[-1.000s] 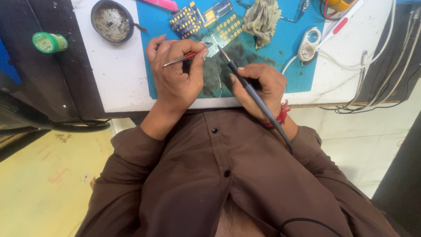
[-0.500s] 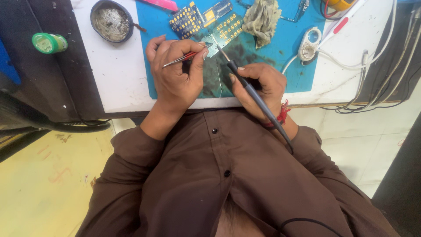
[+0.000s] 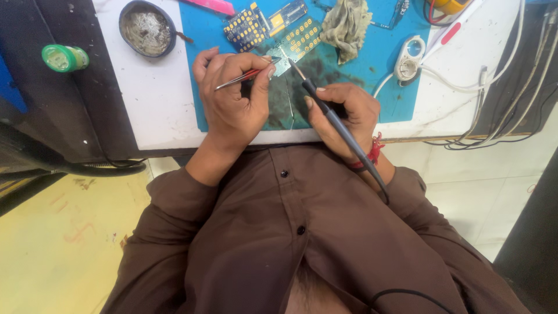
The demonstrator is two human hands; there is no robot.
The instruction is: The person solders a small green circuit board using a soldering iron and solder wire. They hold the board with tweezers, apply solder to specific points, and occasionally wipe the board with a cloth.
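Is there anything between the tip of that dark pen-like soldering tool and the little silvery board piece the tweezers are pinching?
Nothing visible. The dark soldering iron in the right hand reaches the small silvery board piece directly, where the left hand holds red-handled tweezers.

tweezers (image 3: pixel 244 77): slim, red-handled with metal tips, lying nearly level, tips pointing right at the small board
soldering iron (image 3: pixel 325 113): dark grey, slanted, tip up-left, touching the small board
small board (image 3: pixel 281 64): pale, tilted, lying on the blue mat
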